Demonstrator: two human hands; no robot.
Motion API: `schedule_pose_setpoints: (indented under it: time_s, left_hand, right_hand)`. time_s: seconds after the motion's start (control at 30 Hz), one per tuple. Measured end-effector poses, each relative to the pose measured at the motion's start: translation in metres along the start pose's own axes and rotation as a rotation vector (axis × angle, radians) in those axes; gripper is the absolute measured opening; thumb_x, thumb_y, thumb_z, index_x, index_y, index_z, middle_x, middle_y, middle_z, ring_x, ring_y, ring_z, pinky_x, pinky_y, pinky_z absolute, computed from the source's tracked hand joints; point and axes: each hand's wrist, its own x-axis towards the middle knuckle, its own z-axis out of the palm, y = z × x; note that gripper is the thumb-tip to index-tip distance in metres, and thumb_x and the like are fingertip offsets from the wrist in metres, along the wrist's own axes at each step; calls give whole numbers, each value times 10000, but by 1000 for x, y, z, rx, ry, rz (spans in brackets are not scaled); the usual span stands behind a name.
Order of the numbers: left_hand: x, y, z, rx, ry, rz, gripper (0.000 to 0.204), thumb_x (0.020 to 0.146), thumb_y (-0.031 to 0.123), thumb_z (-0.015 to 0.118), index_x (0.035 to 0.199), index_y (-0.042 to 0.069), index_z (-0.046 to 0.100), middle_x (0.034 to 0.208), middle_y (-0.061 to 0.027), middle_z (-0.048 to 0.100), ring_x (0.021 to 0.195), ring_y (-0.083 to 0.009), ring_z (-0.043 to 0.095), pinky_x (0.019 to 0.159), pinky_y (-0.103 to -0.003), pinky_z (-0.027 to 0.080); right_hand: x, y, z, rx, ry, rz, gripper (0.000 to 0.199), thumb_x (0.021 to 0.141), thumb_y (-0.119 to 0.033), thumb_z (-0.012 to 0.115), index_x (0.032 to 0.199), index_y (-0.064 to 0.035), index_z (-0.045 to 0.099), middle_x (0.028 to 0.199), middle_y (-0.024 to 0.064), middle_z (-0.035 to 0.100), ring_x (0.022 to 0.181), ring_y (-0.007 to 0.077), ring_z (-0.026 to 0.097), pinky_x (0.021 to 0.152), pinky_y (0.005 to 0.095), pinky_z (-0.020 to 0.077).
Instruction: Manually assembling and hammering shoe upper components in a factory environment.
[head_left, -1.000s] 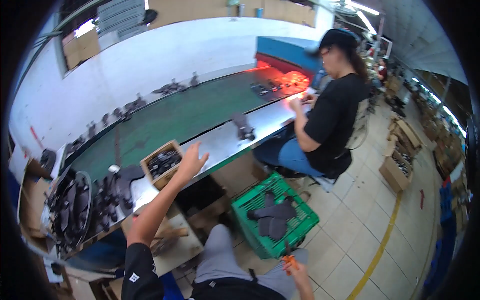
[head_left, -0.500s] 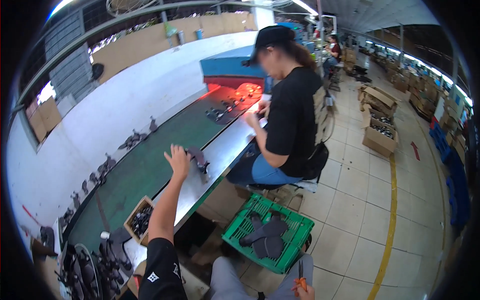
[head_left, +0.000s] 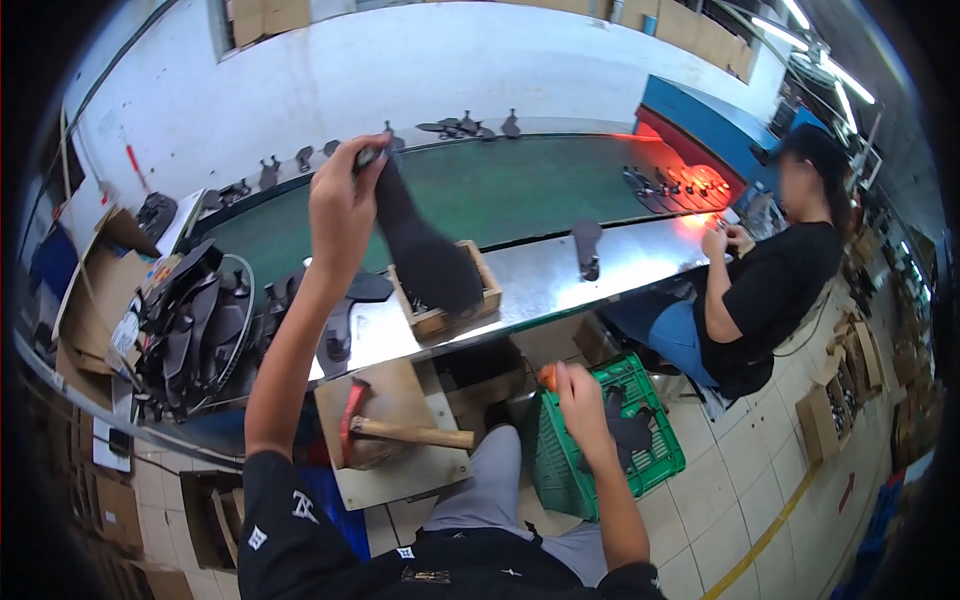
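Note:
My left hand (head_left: 340, 215) is raised over the bench, its fingers closed on the upper end of a dark grey sandal sole (head_left: 430, 245). The sole hangs down, slightly blurred, in front of a small wooden box (head_left: 490, 282) holding small dark parts. Lower and to the right, my right hand (head_left: 583, 412) is closed round an orange-handled tool (head_left: 548, 377); its working end is hidden. Beneath that hand is a green plastic crate (head_left: 560, 465) with dark soles in it. A hammer (head_left: 415, 433) with a wooden handle and red head lies on a block before me.
A green conveyor belt (head_left: 540, 185) runs behind a shiny steel ledge (head_left: 535, 285), where another sole (head_left: 587, 245) lies. Many soles fill a round basket (head_left: 248, 310) at left. A co-worker (head_left: 770, 270) sits at right, near a red-lit machine (head_left: 690, 150).
My view has turned left. My left hand, open over the ledge before, now holds a sole up. My right hand has risen from my lap with the orange-handled tool.

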Motion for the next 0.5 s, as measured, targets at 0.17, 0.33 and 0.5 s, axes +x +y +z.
schedule_pose_setpoints:
  time_s: [0.17, 0.33, 0.5]
  left_hand:
    - [-110, 18, -113, -218, -9, -423, 153, 1011, 89, 530, 1115, 3, 601, 1087, -75, 678, 1025, -141, 621, 899, -266, 464]
    - [-207, 28, -194, -398, -44, -795, 272, 1023, 223, 540, 1174, -2, 524, 1111, -149, 684, 1085, -199, 627, 985, -307, 440]
    - [-244, 28, -192, -346, 16, -891, 293, 1015, 242, 556, 1148, -18, 530, 1090, -149, 703, 1058, -177, 638, 953, -298, 467]
  right_hand:
    - [119, 61, 44, -546, 187, -37, 462, 1011, -372, 486, 828, -3, 697, 880, 214, 644, 830, 412, 622, 735, 502, 485]
    - [169, 95, 73, -924, 128, -139, 426, 980, -405, 522, 939, -10, 679, 979, 161, 653, 911, 364, 642, 742, 499, 523]
    - [58, -70, 112, -44, -319, -165, 597, 921, -434, 636, 1218, 69, 512, 1184, 242, 584, 1060, 440, 581, 895, 464, 489]
